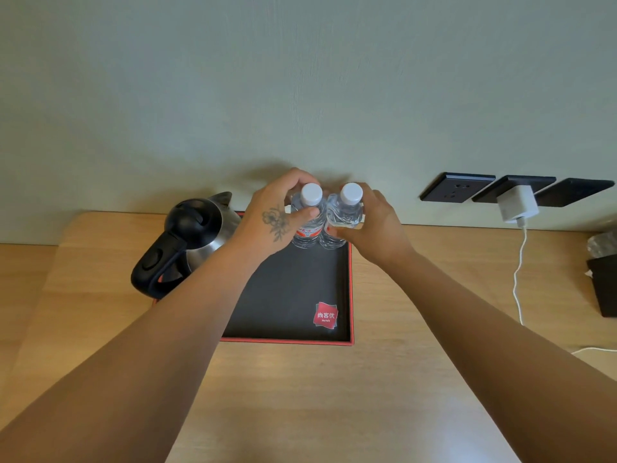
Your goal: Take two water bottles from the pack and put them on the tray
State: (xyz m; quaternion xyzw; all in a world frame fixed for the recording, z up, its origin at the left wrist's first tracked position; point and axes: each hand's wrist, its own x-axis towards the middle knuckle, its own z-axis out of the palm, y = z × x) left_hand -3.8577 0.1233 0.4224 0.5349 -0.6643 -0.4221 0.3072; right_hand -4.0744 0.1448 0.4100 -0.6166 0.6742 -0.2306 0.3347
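Note:
Two clear water bottles with white caps stand side by side at the far right corner of the black tray [287,295], which has a red rim and a red logo. My left hand [273,215] wraps around the left bottle [309,225], which has a red label. My right hand [374,225] grips the right bottle [345,212] from the right side. Both bottles are upright and touch each other. The pack is not in view.
A steel kettle [193,235] with a black handle stands on the tray's left part. The tray lies on a wooden desk [334,396] against a green wall. Black sockets [457,187] with a white charger [517,203] and cable are at the right; a dark box [604,282] sits far right.

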